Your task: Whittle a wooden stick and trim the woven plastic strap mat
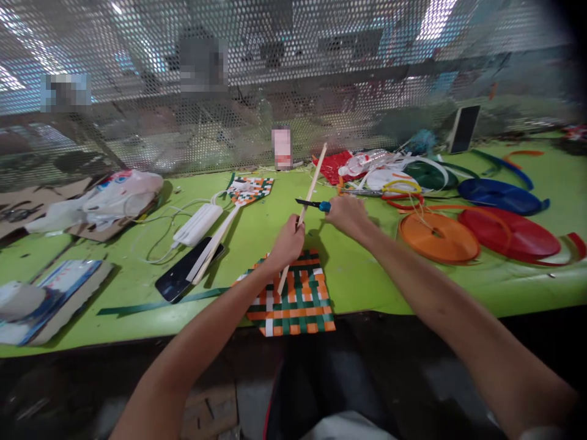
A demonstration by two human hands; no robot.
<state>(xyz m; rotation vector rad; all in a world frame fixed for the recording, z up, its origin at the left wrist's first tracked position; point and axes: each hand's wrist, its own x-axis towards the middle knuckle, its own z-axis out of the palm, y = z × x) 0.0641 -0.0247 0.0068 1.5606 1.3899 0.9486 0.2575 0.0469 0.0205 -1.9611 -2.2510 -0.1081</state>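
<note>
Holding, left hand (288,243): grip clenched round the wooden stick (316,174), just above the far edge of the woven mat (298,302).
Right hand (347,214): grip closed on the blue handle of a knife (306,203), above and right of the woven mat; dark blade pointing left, laid across the stick close above the left fist.
Wooden stick: tilted, lower end propped on the woven mat near its middle, upper end leaning away beyond the mat's far side.
Woven mat: orange, green and white strips, flat on the green surface (358,275), right at the near lip.
Risk, cut: judged gravest; blade beside the left fingers, a slip along the wood enough to reach them.
Risk, stick: lower end merely resting on slick strips; skid under knife pressure likely to throw the blade off line.
Risk, mat: at the lip; downward push from the stick liable to drag it off.
Containers: white plastic bag (110,195), far left of the woven mat, bulging, contents not readable; no other holder made out with certainty.
Strap rolls: orange roll (438,237), red roll (513,232) and blue roll (498,195), right of the woven mat, lying loose, in no container.
Left of the woven mat: phone (186,272), white power bank (198,223) with cable, loose green strip (160,304).
</note>
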